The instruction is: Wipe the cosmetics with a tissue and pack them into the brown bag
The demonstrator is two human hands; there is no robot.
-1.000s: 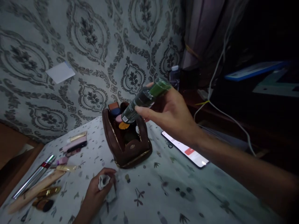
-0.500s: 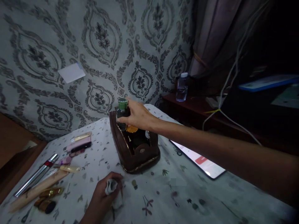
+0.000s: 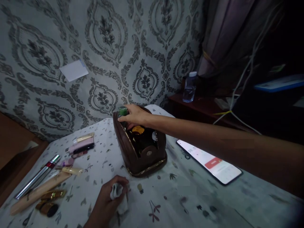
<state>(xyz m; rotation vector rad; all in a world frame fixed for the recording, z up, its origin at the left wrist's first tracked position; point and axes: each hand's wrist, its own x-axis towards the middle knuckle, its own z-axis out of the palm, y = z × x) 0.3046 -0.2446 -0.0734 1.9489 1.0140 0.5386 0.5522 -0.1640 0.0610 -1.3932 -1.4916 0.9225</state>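
My right hand [image 3: 135, 116] is closed around a dark bottle with a green cap [image 3: 123, 110], at the far left corner of the brown toiletry bag [image 3: 125, 148]. Most of the bottle is down inside the bag. The bag stands unzipped, and an orange-topped item [image 3: 138, 129] and a white round thing [image 3: 154, 136] show within it. Near the front of the bed, my left hand [image 3: 110, 193] rests closed around a crumpled white cloth [image 3: 122, 205], part of which hangs below the fingers.
Several cosmetic tubes and sticks, among them a silver-and-red tube [image 3: 38, 176], lie on the patterned sheet at left. A lit phone [image 3: 211, 163] lies right of the bag, under my right forearm. A water bottle [image 3: 189, 87] stands on the red-brown table [image 3: 175, 100] behind.
The green-capped bottle has gone down deeper into the bag with my right hand. My left hand keeps its hold on the cloth. The view has shifted slightly.
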